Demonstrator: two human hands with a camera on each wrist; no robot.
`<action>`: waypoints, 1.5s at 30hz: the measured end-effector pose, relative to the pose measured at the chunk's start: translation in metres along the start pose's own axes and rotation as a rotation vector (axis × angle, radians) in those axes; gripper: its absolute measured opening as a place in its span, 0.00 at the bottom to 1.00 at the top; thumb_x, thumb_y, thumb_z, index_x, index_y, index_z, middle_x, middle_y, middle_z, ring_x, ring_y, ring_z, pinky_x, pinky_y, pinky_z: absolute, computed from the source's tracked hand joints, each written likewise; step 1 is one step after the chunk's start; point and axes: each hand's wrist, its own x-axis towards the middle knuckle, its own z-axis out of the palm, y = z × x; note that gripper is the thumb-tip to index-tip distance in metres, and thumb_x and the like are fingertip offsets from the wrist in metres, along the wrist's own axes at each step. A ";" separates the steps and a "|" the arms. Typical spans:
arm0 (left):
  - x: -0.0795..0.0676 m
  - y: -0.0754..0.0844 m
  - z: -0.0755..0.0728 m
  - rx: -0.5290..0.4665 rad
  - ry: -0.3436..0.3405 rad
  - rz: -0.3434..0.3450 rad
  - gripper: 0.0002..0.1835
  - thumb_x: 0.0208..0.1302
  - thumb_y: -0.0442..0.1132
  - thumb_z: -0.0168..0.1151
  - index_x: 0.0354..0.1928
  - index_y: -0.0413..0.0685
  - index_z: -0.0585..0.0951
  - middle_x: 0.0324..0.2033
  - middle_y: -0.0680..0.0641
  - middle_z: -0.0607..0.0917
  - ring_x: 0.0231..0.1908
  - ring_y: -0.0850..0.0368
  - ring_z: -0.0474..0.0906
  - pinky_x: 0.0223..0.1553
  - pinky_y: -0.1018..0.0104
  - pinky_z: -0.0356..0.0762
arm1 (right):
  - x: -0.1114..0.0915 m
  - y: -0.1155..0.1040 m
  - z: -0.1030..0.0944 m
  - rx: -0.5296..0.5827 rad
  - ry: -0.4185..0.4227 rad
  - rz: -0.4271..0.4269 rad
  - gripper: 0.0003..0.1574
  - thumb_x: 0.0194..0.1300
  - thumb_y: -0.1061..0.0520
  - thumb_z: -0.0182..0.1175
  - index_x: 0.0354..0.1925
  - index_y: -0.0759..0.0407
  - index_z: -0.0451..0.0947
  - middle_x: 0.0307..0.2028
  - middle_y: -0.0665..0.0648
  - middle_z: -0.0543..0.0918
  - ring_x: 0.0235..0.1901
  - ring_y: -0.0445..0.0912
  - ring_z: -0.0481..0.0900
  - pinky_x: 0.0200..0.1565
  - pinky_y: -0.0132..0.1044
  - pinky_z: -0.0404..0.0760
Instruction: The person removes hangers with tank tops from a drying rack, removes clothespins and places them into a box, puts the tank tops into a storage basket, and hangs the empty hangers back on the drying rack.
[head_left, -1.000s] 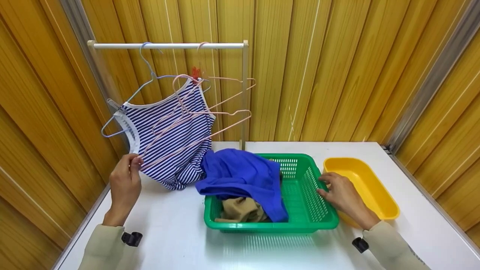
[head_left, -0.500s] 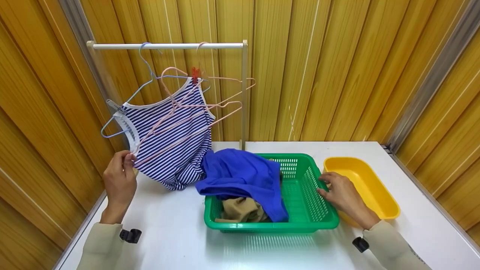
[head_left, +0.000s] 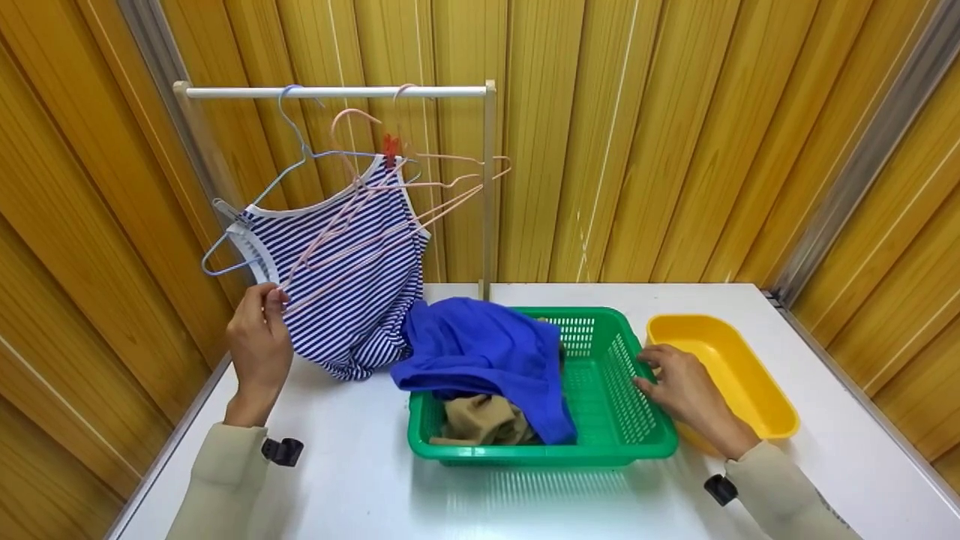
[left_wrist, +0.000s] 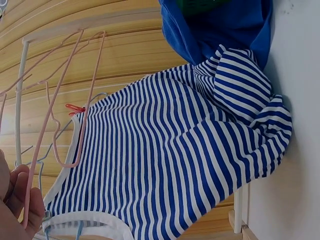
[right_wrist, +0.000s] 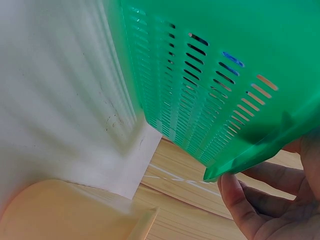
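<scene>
My left hand (head_left: 259, 330) pinches one lower corner of a pink wire hanger (head_left: 358, 178) and holds it up before the striped top. The hanger's hook points upward in the head view. Behind it, a blue-and-white striped sleeveless top (left_wrist: 160, 145) hangs from a blue hanger (head_left: 279, 184), kept there by a red clothespin (head_left: 391, 146) and a grey clothespin (head_left: 229, 210). My right hand (head_left: 679, 386) rests with loosely bent fingers on the right rim of a green plastic basket (right_wrist: 165, 65). A blue garment (head_left: 480, 345) and a khaki cloth (head_left: 484, 420) lie in that basket.
A clothes rack (head_left: 337, 92) stands at the back left, with another pink hanger (head_left: 465, 157) on its bar. To the basket's right sits a yellow plastic tub (head_left: 757, 382). The white table (head_left: 360, 465) is bounded by wood-patterned walls (head_left: 637, 150).
My left hand has drawn left, then risen and come back right with the pink hanger. The hanger's hook and far corner are higher now. The right hand has stayed on the basket rim.
</scene>
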 end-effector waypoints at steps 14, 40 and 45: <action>0.003 0.011 0.019 -0.022 0.031 -0.003 0.16 0.77 0.39 0.47 0.46 0.32 0.77 0.37 0.37 0.84 0.39 0.44 0.82 0.44 0.79 0.70 | -0.001 0.000 0.000 -0.012 0.013 -0.011 0.23 0.62 0.59 0.66 0.53 0.71 0.78 0.54 0.72 0.79 0.44 0.60 0.82 0.47 0.55 0.82; 0.023 0.045 0.060 -0.035 0.050 -0.006 0.17 0.78 0.41 0.45 0.48 0.34 0.78 0.38 0.36 0.84 0.40 0.42 0.80 0.44 0.52 0.76 | -0.002 0.000 0.001 -0.010 0.036 -0.015 0.22 0.61 0.60 0.67 0.51 0.71 0.79 0.53 0.71 0.79 0.42 0.59 0.83 0.45 0.53 0.83; 0.026 0.050 0.069 -0.047 0.049 -0.001 0.17 0.78 0.40 0.45 0.47 0.34 0.78 0.38 0.37 0.84 0.40 0.42 0.80 0.44 0.52 0.76 | -0.001 0.000 0.002 -0.022 0.051 -0.031 0.22 0.60 0.60 0.68 0.50 0.71 0.79 0.52 0.72 0.79 0.41 0.60 0.83 0.44 0.53 0.84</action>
